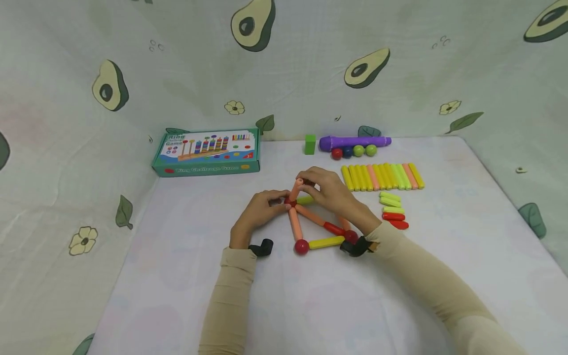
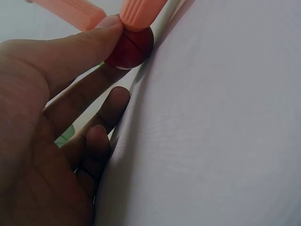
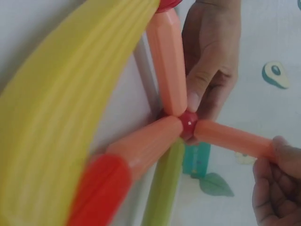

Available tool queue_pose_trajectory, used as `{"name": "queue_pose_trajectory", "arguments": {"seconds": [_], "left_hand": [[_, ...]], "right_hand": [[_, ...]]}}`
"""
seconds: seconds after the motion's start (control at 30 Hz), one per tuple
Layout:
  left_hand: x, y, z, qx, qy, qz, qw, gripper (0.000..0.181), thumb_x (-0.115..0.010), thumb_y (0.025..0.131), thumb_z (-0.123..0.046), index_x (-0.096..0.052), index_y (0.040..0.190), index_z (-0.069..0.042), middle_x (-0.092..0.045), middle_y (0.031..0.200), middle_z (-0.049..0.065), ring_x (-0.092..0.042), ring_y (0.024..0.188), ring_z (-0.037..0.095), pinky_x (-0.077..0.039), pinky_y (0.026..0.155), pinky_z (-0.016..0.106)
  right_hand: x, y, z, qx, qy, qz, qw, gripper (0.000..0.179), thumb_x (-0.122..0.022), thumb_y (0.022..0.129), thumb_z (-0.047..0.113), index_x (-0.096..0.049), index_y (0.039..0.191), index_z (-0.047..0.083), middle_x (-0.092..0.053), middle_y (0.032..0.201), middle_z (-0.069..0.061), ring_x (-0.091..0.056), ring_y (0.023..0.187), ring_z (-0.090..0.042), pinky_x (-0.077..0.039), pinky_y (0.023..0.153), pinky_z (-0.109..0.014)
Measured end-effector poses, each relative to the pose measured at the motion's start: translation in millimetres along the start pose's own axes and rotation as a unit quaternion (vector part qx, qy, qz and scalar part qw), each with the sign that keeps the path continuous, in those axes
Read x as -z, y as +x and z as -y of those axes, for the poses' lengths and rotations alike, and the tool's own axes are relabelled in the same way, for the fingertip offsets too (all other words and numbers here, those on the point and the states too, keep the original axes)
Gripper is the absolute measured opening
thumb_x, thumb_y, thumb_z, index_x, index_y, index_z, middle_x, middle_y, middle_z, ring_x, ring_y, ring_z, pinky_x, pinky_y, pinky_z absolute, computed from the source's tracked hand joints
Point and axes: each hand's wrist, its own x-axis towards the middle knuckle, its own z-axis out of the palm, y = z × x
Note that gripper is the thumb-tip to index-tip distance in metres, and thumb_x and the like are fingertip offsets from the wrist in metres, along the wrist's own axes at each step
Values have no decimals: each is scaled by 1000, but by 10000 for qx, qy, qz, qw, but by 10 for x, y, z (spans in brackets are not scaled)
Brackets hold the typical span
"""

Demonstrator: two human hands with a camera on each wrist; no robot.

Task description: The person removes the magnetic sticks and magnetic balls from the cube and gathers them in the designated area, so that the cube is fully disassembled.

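Note:
My left hand (image 1: 262,212) pinches a red ball (image 2: 129,49) between thumb and fingers at the far left corner of a stick-and-ball frame. An orange stick (image 3: 230,136) rises from that ball, and my right hand (image 1: 330,190) pinches its upper end. Also joined at the ball are another orange stick (image 1: 295,224), a yellow-green stick (image 1: 305,200) and a diagonal of an orange stick (image 1: 310,215) and a red stick (image 1: 334,228). A yellow stick (image 1: 326,242) links the front red ball (image 1: 301,247) to the right red ball (image 1: 350,236). My right forearm partly hides the frame's right side.
A green game box (image 1: 206,153) lies at the back left. Behind the hands stand a green block (image 1: 310,145) and a purple rod (image 1: 355,143) with several balls (image 1: 358,151) before it. A row of sticks (image 1: 382,177) and several shorter sticks (image 1: 392,210) lie to the right.

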Motion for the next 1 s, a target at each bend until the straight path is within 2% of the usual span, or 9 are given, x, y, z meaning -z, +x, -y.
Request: {"name": "queue_pose_trajectory", "arguments": {"seconds": [0.1, 0.17, 0.27, 0.33, 0.4, 0.5, 0.63, 0.87, 1.0], "left_hand": [[-37, 21, -17, 4, 11, 67, 10000, 40, -75, 91, -32, -69, 130, -26, -67, 125, -9, -58, 111, 13, -45, 100, 39], [-54, 30, -27, -71, 2, 102, 9999, 38, -75, 91, -32, -70, 129, -28, -66, 125, -12, -57, 114, 12, -44, 101, 39], [-60, 34, -28, -178, -15, 126, 9998, 35, -75, 92, -34, -71, 126, -31, -65, 126, -14, -55, 117, 12, -44, 102, 39], [-48, 17, -24, -124, -21, 123, 9998, 33, -74, 92, -36, -71, 124, -35, -64, 128, -15, -53, 119, 11, -44, 102, 39], [-34, -5, -18, 17, -54, 103, 9999, 33, -75, 91, -37, -71, 124, -37, -63, 129, -15, -53, 118, 12, -45, 101, 40], [-20, -32, -7, 169, -98, 100, 9998, 33, -76, 90, -40, -71, 122, -39, -63, 129, -14, -53, 115, 13, -46, 99, 41], [-5, -38, 13, 145, -180, 134, 9996, 33, -76, 89, -42, -71, 122, -40, -63, 128, -13, -54, 113, 14, -46, 98, 41], [-12, -43, 24, 141, -253, 116, 9995, 32, -75, 88, -45, -71, 121, -43, -63, 127, -15, -54, 111, 14, -46, 97, 41], [-8, -46, 38, 132, -228, 125, 9996, 32, -75, 89, -45, -70, 121, -44, -62, 127, -15, -53, 111, 14, -46, 97, 41]], "right_hand": [[30, -56, -45, -271, -61, -321, 9991, 20, -72, 93, 11, -71, 112, 4, -68, 100, -4, -59, 83, -16, -53, 70, -34], [96, -65, -70, -405, -16, -787, 9961, 21, -73, 92, 12, -71, 112, 3, -68, 98, -5, -61, 83, -16, -54, 72, -35], [286, -31, -93, -566, 186, -1562, 9859, 21, -75, 91, 11, -72, 110, 2, -68, 99, -7, -64, 84, -18, -55, 76, -31], [443, -2, -121, -585, 117, -1798, 9819, 22, -77, 89, 8, -72, 108, 1, -68, 98, -9, -66, 84, -20, -55, 76, -30], [569, -4, -181, -681, -139, -1650, 9838, 21, -76, 88, 7, -71, 107, 0, -68, 98, -10, -65, 84, -22, -54, 76, -31], [662, -94, -350, -859, -730, -1076, 9878, 18, -73, 90, 7, -69, 106, 1, -65, 101, -10, -62, 87, -24, -54, 77, -38], [682, -230, -586, -922, -1059, -527, 9887, 16, -72, 90, 2, -68, 106, 1, -63, 103, -10, -61, 91, -25, -55, 79, -43], [650, -330, -746, -477, -1592, 231, 9858, 28, -77, 87, 4, -69, 113, 1, -64, 112, -11, -60, 99, -30, -54, 88, -47], [586, -360, -796, -17, -1729, 357, 9843, 24, -78, 86, 3, -71, 109, 0, -65, 111, -11, -60, 99, -30, -52, 89, -46]]}}
